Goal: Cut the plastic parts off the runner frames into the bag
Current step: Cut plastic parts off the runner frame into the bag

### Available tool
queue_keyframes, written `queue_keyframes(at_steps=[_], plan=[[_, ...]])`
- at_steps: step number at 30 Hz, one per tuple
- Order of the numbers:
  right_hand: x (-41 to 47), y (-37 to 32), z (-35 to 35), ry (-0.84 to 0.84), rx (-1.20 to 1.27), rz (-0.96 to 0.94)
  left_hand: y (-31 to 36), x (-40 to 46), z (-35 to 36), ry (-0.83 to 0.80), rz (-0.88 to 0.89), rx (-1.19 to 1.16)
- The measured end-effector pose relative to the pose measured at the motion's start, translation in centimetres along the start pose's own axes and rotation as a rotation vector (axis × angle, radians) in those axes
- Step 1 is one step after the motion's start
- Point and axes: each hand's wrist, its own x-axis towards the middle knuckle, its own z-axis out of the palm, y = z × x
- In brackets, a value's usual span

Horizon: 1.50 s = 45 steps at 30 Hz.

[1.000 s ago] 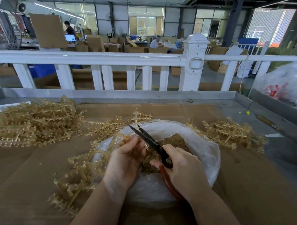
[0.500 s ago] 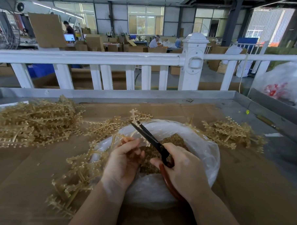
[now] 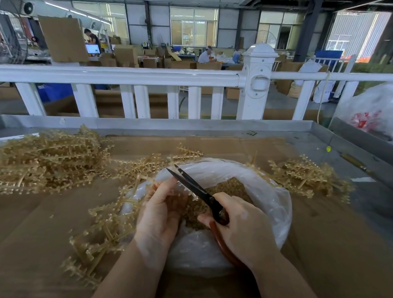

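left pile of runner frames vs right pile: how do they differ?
The left pile is much larger and denser than the right pile. The left pile sits well away from the bag, while the right pile lies against its rim. Both are tan plastic, lying on the cardboard.

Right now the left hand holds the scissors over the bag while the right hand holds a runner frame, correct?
Not quite: the hands are swapped. The head view shows the right hand gripping the scissors over the bag, and the left hand holding the runner frame.
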Motion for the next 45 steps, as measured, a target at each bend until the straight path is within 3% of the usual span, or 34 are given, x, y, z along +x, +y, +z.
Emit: queue_keyframes(at_steps=[6,26,45], plan=[[0.0,0.0,-0.1,-0.008,0.010,-0.002,0.2,-0.1,0.0,0.076,0.018,-0.064],[0.0,0.0,-0.2,-0.037,0.048,0.001,0.7,-0.9,0.6,-0.037,-0.120,-0.021],[0.3,-0.6,0.2,0.074,-0.046,-0.036,0.4,-1.0,0.5,-0.180,-0.147,0.122]])
